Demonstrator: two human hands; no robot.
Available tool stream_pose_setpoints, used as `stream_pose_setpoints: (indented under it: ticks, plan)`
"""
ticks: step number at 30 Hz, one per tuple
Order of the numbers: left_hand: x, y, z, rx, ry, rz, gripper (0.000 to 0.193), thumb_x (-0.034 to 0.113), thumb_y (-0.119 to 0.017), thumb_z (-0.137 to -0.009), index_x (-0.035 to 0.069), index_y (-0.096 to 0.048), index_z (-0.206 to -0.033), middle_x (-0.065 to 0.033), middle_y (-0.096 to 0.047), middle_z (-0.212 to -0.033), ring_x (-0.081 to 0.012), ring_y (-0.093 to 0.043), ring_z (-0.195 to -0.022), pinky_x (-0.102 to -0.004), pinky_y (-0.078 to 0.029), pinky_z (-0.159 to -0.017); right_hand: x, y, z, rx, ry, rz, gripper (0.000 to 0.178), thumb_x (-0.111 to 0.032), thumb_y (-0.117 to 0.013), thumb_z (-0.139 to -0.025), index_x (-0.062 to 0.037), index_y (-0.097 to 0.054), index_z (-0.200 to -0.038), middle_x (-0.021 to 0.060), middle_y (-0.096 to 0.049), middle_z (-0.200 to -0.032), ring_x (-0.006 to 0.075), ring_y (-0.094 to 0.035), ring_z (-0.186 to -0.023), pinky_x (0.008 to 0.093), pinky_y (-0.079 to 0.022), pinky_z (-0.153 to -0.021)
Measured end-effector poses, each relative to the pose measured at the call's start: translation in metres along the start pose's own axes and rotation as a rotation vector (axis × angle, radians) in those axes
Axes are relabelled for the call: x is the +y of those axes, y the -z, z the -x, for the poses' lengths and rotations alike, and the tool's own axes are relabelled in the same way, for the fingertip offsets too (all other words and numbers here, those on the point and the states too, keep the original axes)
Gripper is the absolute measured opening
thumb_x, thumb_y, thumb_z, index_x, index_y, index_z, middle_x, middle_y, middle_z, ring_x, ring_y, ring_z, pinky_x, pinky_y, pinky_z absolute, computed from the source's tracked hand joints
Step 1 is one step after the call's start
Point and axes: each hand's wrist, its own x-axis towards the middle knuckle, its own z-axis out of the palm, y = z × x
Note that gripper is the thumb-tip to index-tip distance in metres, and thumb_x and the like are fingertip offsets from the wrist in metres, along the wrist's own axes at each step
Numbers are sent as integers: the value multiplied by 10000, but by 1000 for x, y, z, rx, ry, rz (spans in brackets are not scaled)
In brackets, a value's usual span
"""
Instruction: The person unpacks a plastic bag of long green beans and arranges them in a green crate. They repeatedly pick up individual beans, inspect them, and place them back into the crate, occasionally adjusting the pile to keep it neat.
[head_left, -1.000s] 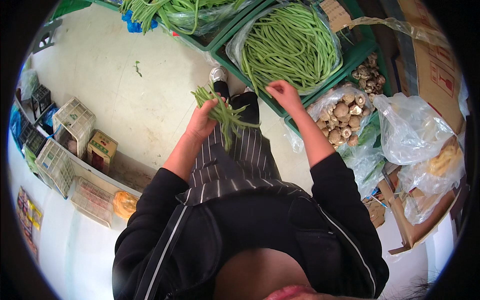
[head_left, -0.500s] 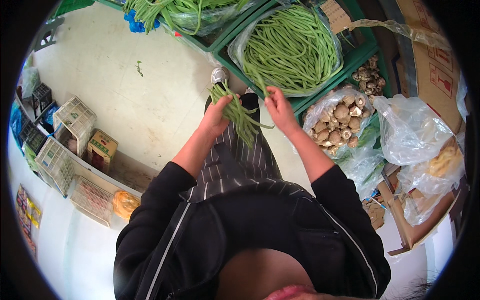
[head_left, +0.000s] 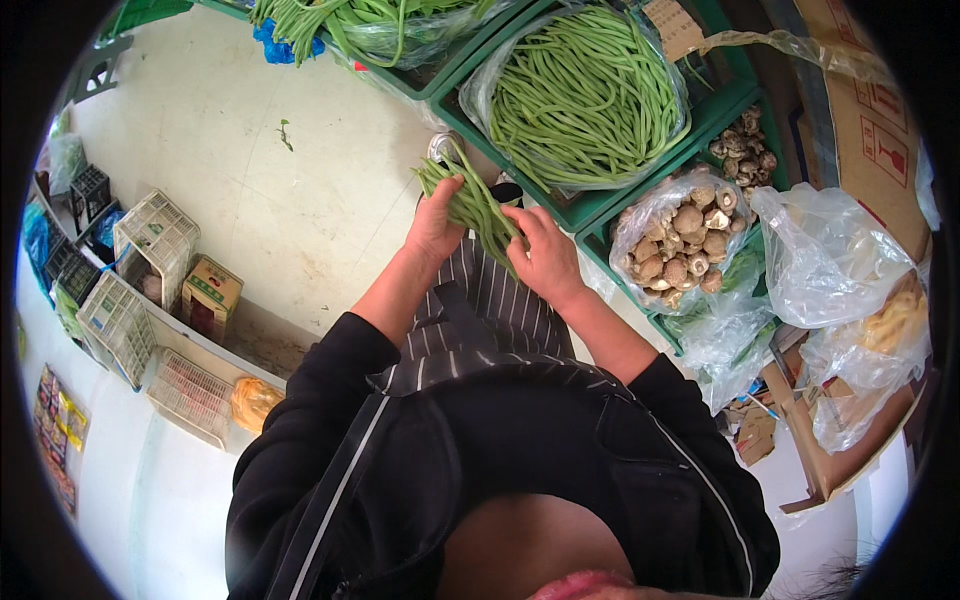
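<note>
A small bunch of long green beans (head_left: 478,208) is gripped by my left hand (head_left: 434,228), thumb across its upper part. My right hand (head_left: 550,258) is closed at the bunch's lower right end, with its fingers on the bean tips. Both hands are in front of my striped apron, one on each side of the bunch. Just beyond them at the upper right, a heap of green beans (head_left: 585,95) lies in a plastic-lined green crate (head_left: 560,207).
Right of the hands are a bag of mushrooms (head_left: 688,235), darker dried mushrooms (head_left: 743,155), clear plastic bags (head_left: 825,255) and cardboard boxes (head_left: 875,140). More greens (head_left: 400,30) are at the top. White baskets (head_left: 155,235) and a small carton (head_left: 211,297) stand at the left.
My right hand has come down and left from beside the crate, where it pinched a bean, to the lower end of the bunch. My left hand keeps its hold.
</note>
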Motion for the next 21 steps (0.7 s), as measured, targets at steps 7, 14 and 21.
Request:
stream_pose_setpoints:
  ticks: [7, 14, 21]
  plan:
    - [-4, -9, 6, -67, 53, -17, 300, 243, -596, -908, 32, -588, -1121, -96, -653, -1055, -253, -628, -981, -406, -479, -928, 4, -14, -11, 81, 42, 39, 346, -250, -692, -830, -46, -524, -1053, 125, -565, -1034, 343, -619, -880, 444, -508, -740]
    - [-12, -16, 16, -43, 155, 24, 318, 250, -584, -918, 24, -577, -1141, -105, -645, -1081, -259, -627, -1003, -413, -495, -933, 5, -29, -11, -114, -187, -53, 729, -338, -782, -765, -22, -336, -1248, 195, -604, -1043, 409, -629, -882, 468, -501, -767]
    - [-15, -7, 15, -8, 216, -27, 299, 235, -587, -922, 25, -581, -1134, -99, -652, -1089, -250, -631, -993, -411, -490, -941, 16, -25, -8, -386, -242, -107, 863, -255, -779, -716, -84, -252, -1378, 233, -614, -1107, 430, -633, -957, 450, -513, -834]
